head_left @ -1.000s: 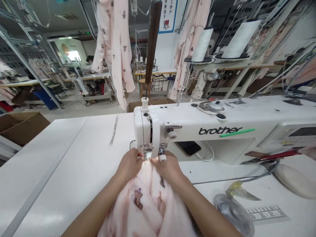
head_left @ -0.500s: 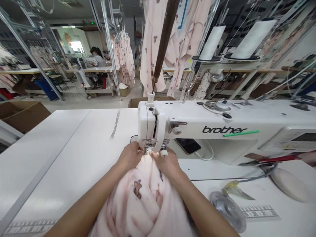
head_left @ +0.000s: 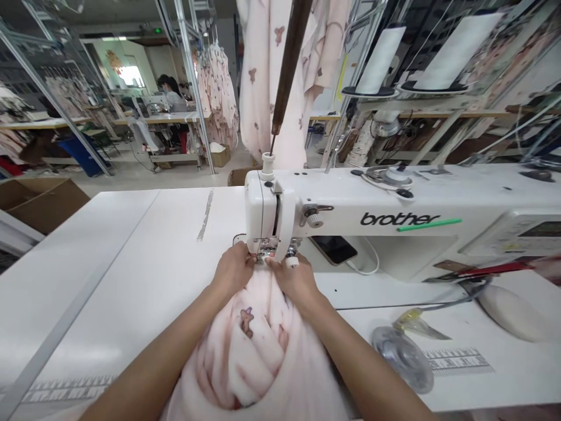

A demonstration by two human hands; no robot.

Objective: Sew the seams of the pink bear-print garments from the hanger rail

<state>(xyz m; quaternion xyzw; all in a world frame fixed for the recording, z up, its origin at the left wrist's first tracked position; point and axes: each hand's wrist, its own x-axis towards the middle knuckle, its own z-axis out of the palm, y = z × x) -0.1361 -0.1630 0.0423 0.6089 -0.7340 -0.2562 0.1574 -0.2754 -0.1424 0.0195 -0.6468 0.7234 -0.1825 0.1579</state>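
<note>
A white sewing machine (head_left: 333, 202) stands across the table, its needle area low at the left end of the arm. Pale pink fabric (head_left: 263, 351) with small brown bear prints runs from that needle area down toward me in loose folds. My left hand (head_left: 234, 269) pinches the fabric's edge just left of the presser foot (head_left: 265, 252). On the other side, my right hand (head_left: 295, 278) grips the fabric close to the foot, partly behind a white knob. The fingertips of both hands are partly hidden by the machine head and cloth.
A phone (head_left: 335, 248) with a white cable lies under the machine arm. To the right are a clear round plastic object (head_left: 403, 358), a yellow-tipped tool (head_left: 418, 324) and a ruler strip (head_left: 460, 361). Thread cones (head_left: 381, 61) stand behind. Printed fabric (head_left: 272, 88) hangs at the back.
The view has shifted slightly, so the machine sits a little higher. Both hands stay at the needle area with the fabric. The hanging cloth behind appears shifted left.
</note>
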